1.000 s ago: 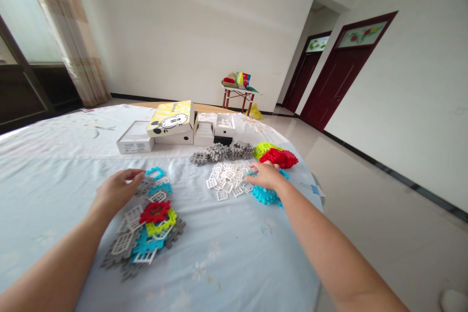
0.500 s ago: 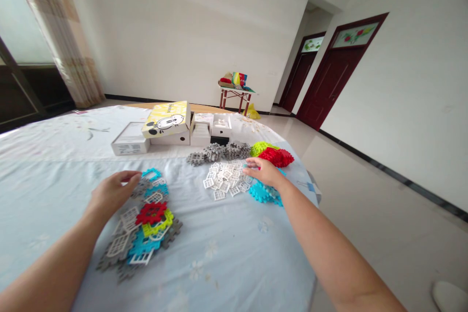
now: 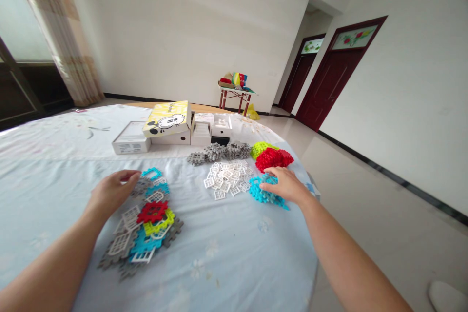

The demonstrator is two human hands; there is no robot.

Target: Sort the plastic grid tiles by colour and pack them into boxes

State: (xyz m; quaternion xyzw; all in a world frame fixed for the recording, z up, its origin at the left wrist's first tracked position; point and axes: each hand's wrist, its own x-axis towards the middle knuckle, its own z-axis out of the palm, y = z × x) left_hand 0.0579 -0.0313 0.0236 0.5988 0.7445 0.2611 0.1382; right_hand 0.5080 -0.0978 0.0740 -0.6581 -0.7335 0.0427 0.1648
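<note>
At the table's (image 3: 234, 268) right edge, the right hand (image 3: 285, 183), fingers parted at the blue pile (image 3: 260, 197), does best pinching lightly; the left hand (image 3: 111, 192) (grip unclear) curls beside the mixed pile (image 3: 151, 212).

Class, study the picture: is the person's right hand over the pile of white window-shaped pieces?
No, the right hand is at the blue pieces, to the right of the white pile.

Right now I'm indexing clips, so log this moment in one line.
left hand: beside mixed pile | right hand: at blue pile, contact unclear | white pile: left of blue pile | red pile: beyond blue pile
</note>
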